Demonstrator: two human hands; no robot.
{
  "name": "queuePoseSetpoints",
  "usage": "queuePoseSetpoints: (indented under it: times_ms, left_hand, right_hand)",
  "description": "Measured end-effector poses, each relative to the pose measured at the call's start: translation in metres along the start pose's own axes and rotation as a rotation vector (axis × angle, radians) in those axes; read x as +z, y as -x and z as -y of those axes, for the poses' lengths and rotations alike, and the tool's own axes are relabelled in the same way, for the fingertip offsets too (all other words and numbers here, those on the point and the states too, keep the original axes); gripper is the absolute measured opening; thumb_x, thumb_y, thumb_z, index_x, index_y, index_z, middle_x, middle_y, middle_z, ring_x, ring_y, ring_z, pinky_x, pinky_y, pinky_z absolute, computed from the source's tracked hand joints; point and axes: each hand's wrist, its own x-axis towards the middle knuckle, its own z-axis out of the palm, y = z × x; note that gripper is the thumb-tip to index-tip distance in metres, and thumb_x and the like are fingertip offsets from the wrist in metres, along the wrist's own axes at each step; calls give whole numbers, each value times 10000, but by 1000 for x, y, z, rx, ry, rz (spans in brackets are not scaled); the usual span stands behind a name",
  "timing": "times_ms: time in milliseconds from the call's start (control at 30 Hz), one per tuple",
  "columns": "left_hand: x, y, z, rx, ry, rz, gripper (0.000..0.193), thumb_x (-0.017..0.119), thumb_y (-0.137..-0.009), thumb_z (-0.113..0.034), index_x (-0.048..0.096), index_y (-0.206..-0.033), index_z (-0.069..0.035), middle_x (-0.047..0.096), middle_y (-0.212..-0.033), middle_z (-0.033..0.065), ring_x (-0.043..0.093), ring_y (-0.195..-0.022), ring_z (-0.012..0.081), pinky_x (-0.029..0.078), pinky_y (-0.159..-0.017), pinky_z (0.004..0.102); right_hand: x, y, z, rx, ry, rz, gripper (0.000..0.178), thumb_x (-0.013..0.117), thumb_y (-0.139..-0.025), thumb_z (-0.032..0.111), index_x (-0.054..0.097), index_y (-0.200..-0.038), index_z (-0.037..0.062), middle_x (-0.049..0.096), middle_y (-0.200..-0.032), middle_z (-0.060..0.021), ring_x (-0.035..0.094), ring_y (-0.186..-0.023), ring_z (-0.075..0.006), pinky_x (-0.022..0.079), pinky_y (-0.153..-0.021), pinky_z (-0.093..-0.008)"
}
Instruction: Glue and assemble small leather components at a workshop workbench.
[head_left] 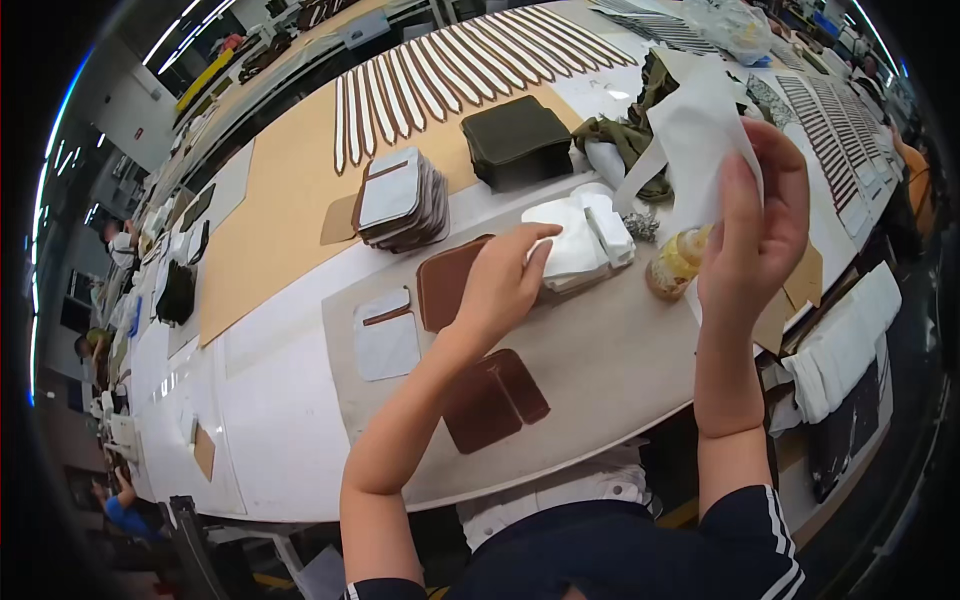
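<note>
My right hand (760,225) is raised at the right, its thumb and fingers pinching a thin white sheet (690,115); whether it is paper or cloth I cannot tell. My left hand (508,275) rests with its fingertips on the near left edge of a stack of folded white sheets (565,240), thumb and forefinger apart. Partly under that hand lies a brown leather panel (445,280). Nearer me is another brown leather panel (495,400) with a strip across it. A pale grey panel (385,345) with a brown strip lies to the left.
Beside the white stack stands a jar of yellowish contents (675,265). Behind are a stack of grey-faced panels (395,195), a dark green stack (515,135), crumpled green cloth (625,135) and rows of brown-edged strips (460,75). White cloth (845,345) hangs at the right.
</note>
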Motion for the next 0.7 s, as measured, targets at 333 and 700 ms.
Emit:
queuePoseSetpoints:
  times_ms: [333, 700]
  left_hand:
    - [-60, 82, -78, -71, 885, 76, 747, 583, -1044, -528, 412, -1542, 1, 598, -1403, 116, 560, -1299, 186, 452, -1080, 352]
    - [-84, 116, -52, -360, 791, -214, 389, 545, -1106, -341, 685, -1265, -16, 721, -1070, 12, 629, -949, 68, 505, -825, 245]
  right_hand:
    - [51, 78, 3, -551, 307, 752, 378, 723, -795, 99, 644, -1157, 23, 641, -958, -108, 639, -808, -262, 521, -726, -393]
    - [28, 109, -7, -407, 130, 529, 552, 812, -884, 360, 601, -1279, 36, 597, -1058, -83, 577, -943, -229, 468, -881, -353]
